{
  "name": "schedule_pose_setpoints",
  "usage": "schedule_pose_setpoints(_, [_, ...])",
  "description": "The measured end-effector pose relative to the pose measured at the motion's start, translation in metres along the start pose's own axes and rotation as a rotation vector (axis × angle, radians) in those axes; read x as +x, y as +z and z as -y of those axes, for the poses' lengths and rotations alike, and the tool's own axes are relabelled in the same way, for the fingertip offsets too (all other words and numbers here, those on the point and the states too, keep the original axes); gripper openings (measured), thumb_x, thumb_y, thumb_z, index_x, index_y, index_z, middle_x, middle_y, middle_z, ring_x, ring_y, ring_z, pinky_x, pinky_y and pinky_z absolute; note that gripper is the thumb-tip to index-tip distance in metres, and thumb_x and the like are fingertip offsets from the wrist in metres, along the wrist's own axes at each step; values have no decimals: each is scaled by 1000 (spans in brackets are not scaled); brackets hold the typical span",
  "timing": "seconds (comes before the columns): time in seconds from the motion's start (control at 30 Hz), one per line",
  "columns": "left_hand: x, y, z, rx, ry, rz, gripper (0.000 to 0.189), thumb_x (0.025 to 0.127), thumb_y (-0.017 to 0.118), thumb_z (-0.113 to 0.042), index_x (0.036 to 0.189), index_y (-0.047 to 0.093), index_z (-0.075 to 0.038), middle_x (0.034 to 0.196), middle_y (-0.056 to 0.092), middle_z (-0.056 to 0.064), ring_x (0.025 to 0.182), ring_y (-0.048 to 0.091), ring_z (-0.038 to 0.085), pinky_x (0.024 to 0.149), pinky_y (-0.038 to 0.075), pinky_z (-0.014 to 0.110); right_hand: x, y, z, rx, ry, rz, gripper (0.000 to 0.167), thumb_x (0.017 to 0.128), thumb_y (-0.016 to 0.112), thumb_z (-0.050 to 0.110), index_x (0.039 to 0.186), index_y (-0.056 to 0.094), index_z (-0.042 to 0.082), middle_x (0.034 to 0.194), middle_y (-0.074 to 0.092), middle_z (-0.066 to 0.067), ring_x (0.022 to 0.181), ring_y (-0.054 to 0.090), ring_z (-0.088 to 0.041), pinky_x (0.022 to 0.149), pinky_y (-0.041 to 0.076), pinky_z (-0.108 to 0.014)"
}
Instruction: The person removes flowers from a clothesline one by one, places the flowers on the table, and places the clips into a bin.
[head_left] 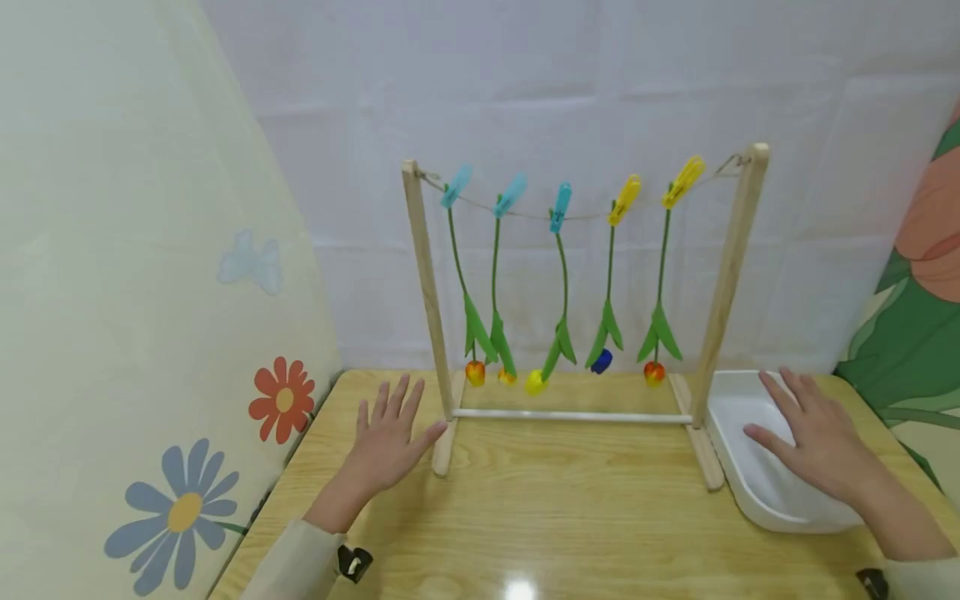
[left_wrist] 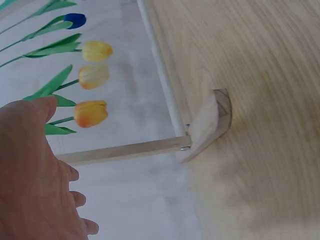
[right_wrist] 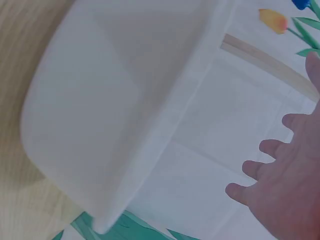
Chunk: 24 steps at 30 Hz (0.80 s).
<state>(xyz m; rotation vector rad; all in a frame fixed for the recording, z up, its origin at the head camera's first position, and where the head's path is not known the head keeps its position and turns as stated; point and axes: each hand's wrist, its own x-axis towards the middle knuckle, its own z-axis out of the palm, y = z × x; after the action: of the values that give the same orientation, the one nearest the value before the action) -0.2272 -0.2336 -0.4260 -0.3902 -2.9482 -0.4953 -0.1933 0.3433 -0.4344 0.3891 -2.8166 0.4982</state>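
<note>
A wooden frame with a string across its top stands on the table. Artificial tulips hang heads down from the string: blue, yellow and several orange-red heads. Three light-blue clothespins and two yellow clothespins clip their stems. Beside the frame's left post, my left hand is spread with nothing in it; whether its thumb touches the frame I cannot tell. My right hand has its fingers spread above the white plastic basin, also holding nothing.
A white rod joins the frame's feet low down. The wood-grain table extends in front of the frame. Behind hangs a white cloth, with flower-patterned panels at the left and right.
</note>
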Motion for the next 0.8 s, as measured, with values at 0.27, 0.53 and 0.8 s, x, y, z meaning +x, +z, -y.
schedule_pose_setpoints(0.27, [2, -11, -14, -21, 20, -7, 84, 102, 44, -60, 163, 16, -9, 169, 8, 17, 154, -2, 43, 117, -5, 71, 4, -11, 5, 41, -78, -72, 85, 98, 65, 37, 162, 18, 7, 156, 22, -40, 145, 13, -61, 109, 16, -78])
schedule_pose_setpoints(0.53, [2, -22, -28, -13, 52, -40, 83, 102, 47, -57, 162, 18, -7, 167, 15, 20, 153, 9, 45, 117, 8, 71, 8, -27, 16, 129, -79, -79, 85, 98, 67, 32, 162, 17, 6, 160, 16, -37, 146, 12, -59, 114, 10, -75])
schedule_pose_setpoints(0.8, [2, -29, -45, -24, 72, -102, 78, 102, 53, -51, 158, 28, -2, 161, 27, 24, 143, 29, 49, 106, 30, 74, 12, -42, 27, 139, -103, -165, 85, 95, 71, 27, 160, 23, 2, 154, 32, -36, 138, 30, -58, 116, 21, -67])
